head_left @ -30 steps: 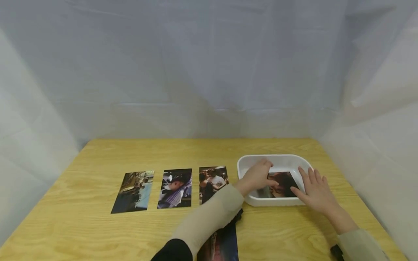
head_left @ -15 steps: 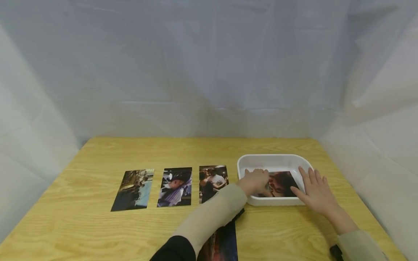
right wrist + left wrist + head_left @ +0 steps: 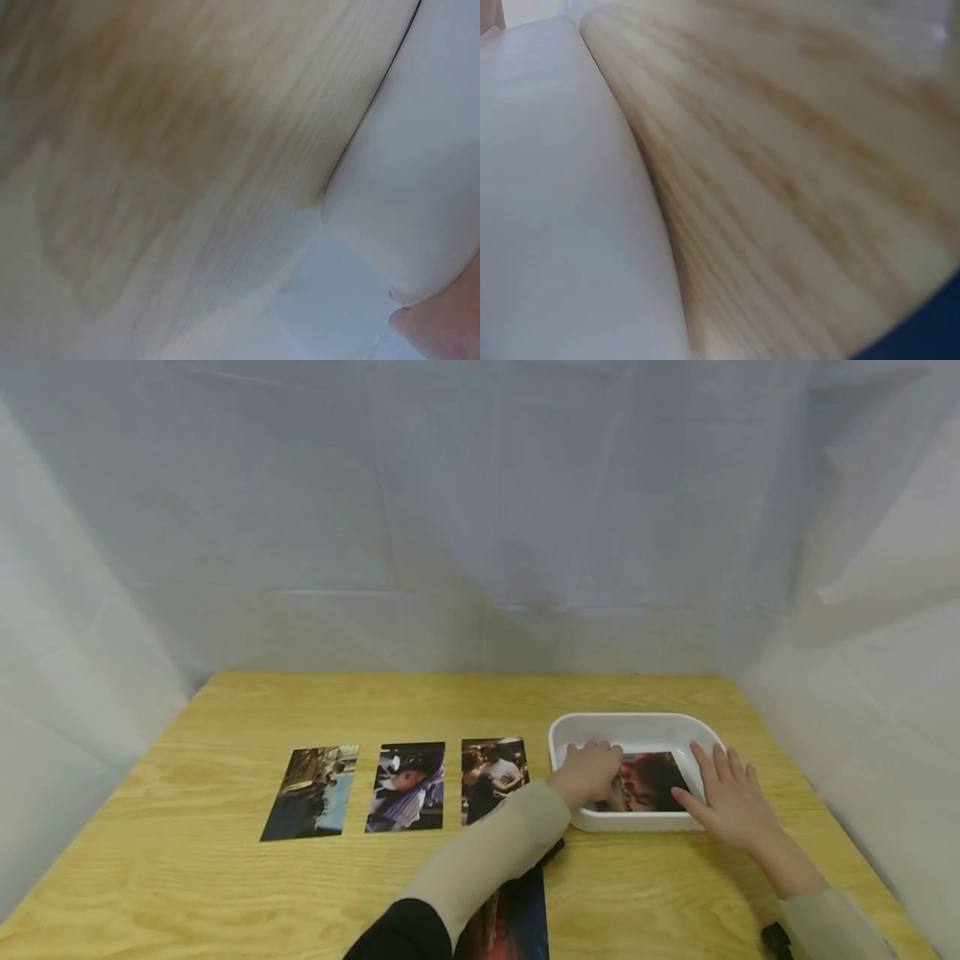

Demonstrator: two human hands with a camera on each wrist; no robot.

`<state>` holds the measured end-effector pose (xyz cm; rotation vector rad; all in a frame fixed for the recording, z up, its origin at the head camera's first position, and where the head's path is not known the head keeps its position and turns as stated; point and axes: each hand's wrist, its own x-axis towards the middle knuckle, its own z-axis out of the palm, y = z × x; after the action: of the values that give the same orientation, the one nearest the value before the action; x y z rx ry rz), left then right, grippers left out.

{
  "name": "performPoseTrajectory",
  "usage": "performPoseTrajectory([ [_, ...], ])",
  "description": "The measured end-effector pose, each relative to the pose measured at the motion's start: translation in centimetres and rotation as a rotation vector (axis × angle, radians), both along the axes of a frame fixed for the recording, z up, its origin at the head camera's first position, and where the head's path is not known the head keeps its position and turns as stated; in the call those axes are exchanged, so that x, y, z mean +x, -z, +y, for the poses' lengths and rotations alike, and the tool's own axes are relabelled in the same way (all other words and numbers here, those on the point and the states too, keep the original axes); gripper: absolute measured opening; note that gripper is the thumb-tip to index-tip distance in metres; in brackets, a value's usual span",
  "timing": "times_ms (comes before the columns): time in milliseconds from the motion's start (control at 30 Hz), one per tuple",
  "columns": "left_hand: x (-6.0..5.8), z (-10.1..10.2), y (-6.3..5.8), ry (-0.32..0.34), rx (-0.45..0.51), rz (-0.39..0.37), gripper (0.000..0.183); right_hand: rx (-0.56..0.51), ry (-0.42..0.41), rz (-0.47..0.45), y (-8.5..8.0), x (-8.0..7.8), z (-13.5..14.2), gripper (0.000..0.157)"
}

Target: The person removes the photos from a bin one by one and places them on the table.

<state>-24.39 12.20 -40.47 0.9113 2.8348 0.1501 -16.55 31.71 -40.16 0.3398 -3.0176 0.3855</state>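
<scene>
A white tray (image 3: pixel 633 822) stands at the right of the table, with a photo print (image 3: pixel 652 783) of a face lying inside it. My left hand (image 3: pixel 591 775) reaches over the tray's left side and covers the left part of that print; I cannot tell whether its fingers pinch it. Fingers spread, my right hand (image 3: pixel 731 797) rests at the tray's right rim. The left wrist view is mostly the tray's outer wall (image 3: pixel 570 195) and wood grain. In the right wrist view a fingertip (image 3: pixel 439 322) lies over the rim beside the tray wall (image 3: pixel 412 150).
Three photo prints lie in a row left of the tray: a waterside scene (image 3: pixel 311 793), a purple-striped one (image 3: pixel 407 787), and a couple (image 3: pixel 491 777) partly behind my left sleeve. Another dark print (image 3: pixel 517 914) lies under my left forearm. Pale sheeting (image 3: pixel 480 527) encloses the wooden table (image 3: pixel 187 877).
My left hand has lowered onto the left part of the print in the tray, its fingers drawn closer together. The right hand stays at the rim. The head view has shifted slightly.
</scene>
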Motion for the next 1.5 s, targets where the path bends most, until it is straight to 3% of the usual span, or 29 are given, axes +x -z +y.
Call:
performPoseTrajectory([
  [200,-0.3,0.0,-0.3,0.039,0.059,0.17,0.032,0.001,-0.005,0.006,0.0,0.0,0.1,0.077],
  [300,-0.4,-0.1,-0.4,0.056,0.108,0.201,0.028,0.007,-0.003,0.008,0.1,0.0,0.2,0.077],
  [500,-0.4,-0.2,-0.5,0.061,0.188,0.129,0.041,0.011,-0.002,-0.012,0.0,0.0,0.0,0.078],
  [767,-0.6,-0.3,-0.4,0.06,0.292,0.068,0.044,-0.009,-0.002,-0.004,0.1,0.0,0.1,0.078],
  [967,-0.6,-0.5,-1.0,0.003,0.388,0.004,0.048,-0.01,-0.007,-0.003,0.1,0.0,0.1,0.078],
  [1100,-0.8,-1.2,-1.7,-0.104,0.513,-0.056,0.048,-0.011,-0.013,-0.005,0.3,0.0,0.0,0.079],
  [1200,-1.2,-2.0,-2.2,-0.184,0.62,-0.027,0.046,-0.005,-0.014,-0.001,0.4,-0.1,0.0,0.079],
  [1333,-1.9,-3.3,-2.8,-0.21,0.784,0.023,0.044,0.009,-0.009,0.012,0.3,-0.2,0.1,0.079],
  [1433,-1.9,-4.5,-3.3,-0.206,0.914,-0.032,0.037,0.012,-0.009,0.016,0.3,-0.2,0.2,0.078],
  [1500,-1.7,-5.4,-3.8,-0.233,0.976,-0.113,0.031,0.013,-0.011,0.017,0.3,-0.2,0.2,0.078],
])
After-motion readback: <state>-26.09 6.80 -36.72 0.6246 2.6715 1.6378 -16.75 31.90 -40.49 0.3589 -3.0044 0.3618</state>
